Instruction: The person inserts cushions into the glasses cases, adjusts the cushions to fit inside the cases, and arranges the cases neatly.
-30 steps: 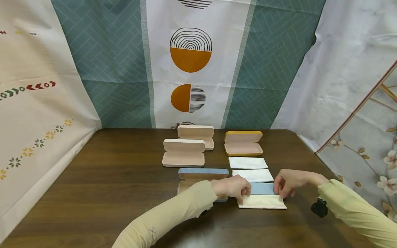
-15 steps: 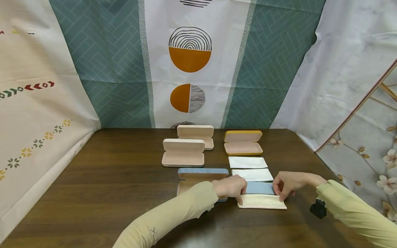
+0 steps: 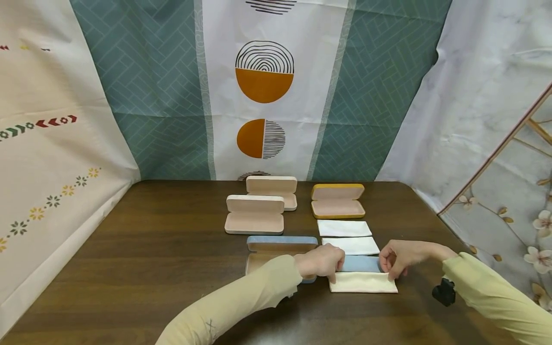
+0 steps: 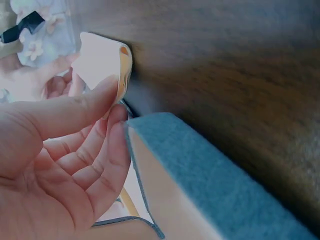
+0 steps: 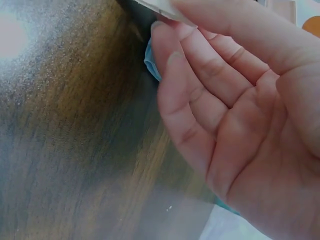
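Note:
A folded pale yellow cloth (image 3: 364, 283) lies nearest me, the front one in a column of folded cloths. My left hand (image 3: 322, 261) pinches its left end between thumb and fingers; in the left wrist view the layered edge of the cloth (image 4: 102, 60) shows at the thumb tip. Its upper right corner is pinched by my right hand (image 3: 398, 258), with the thumb over the cloth (image 5: 162, 11) in the right wrist view. Just behind lies a light blue cloth (image 3: 361, 264), its ends partly covered by my hands. Beside my left hand stands an opened blue glasses case (image 3: 282, 243), partly hidden by that arm.
Two folded white cloths (image 3: 350, 246) lie farther back. Behind them stands an opened yellow glasses case (image 3: 338, 209). Two opened cream glasses cases (image 3: 254, 223) stand to the left of it. All rest on a dark wooden table (image 3: 129, 268) with patterned cloth hangings around it.
The left fingers have drawn in slightly at the yellow cloth's left end, and the right hand has dipped a little. The cloths and cases stay about where they were.

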Tool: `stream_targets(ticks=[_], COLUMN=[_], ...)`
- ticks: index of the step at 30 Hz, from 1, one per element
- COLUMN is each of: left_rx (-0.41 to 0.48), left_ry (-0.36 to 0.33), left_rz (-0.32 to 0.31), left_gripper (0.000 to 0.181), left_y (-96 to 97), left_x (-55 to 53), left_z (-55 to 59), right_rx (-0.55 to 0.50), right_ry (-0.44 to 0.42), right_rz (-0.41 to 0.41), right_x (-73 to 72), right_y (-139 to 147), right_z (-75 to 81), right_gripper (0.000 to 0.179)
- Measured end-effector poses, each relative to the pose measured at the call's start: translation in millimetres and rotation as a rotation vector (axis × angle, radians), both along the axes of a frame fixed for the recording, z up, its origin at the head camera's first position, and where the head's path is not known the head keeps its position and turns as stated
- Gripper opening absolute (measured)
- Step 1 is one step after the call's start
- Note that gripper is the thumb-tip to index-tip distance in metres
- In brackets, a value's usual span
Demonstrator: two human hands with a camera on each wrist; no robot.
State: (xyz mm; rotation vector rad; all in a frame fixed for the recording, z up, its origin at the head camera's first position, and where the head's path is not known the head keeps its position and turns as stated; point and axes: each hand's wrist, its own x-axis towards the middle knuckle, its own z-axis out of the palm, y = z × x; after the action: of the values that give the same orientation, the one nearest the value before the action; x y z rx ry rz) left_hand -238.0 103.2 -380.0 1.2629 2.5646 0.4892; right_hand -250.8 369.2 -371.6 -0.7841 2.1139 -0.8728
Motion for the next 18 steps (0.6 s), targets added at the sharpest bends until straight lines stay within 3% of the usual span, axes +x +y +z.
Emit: stream_targets(ticks=[4,10,18], left_rx=[0.024,0.115,0.182], left_ry=[-0.016,-0.099,-0.174], left_rz=[0.018,0.033,0.064], left_gripper=[0.025,0.017,0.018], left_y=[-2.6,-9.8,-15.8], left_x=[-1.5,-4.9,0.2], left_z=[2.3,6.8,7.8], right_rx=[-0.016,-0.037,-0.076], right_ry=[-0.028,-0.054,-0.076], right_rz=[-0.013,-0.042,0.006], right_x=[0.3,-0.5,-4.4], right_y=[-0.1,-1.7,-2.4], right_z=[0.9,5.6,10.3], right_gripper=[0.011,0.011,0.008])
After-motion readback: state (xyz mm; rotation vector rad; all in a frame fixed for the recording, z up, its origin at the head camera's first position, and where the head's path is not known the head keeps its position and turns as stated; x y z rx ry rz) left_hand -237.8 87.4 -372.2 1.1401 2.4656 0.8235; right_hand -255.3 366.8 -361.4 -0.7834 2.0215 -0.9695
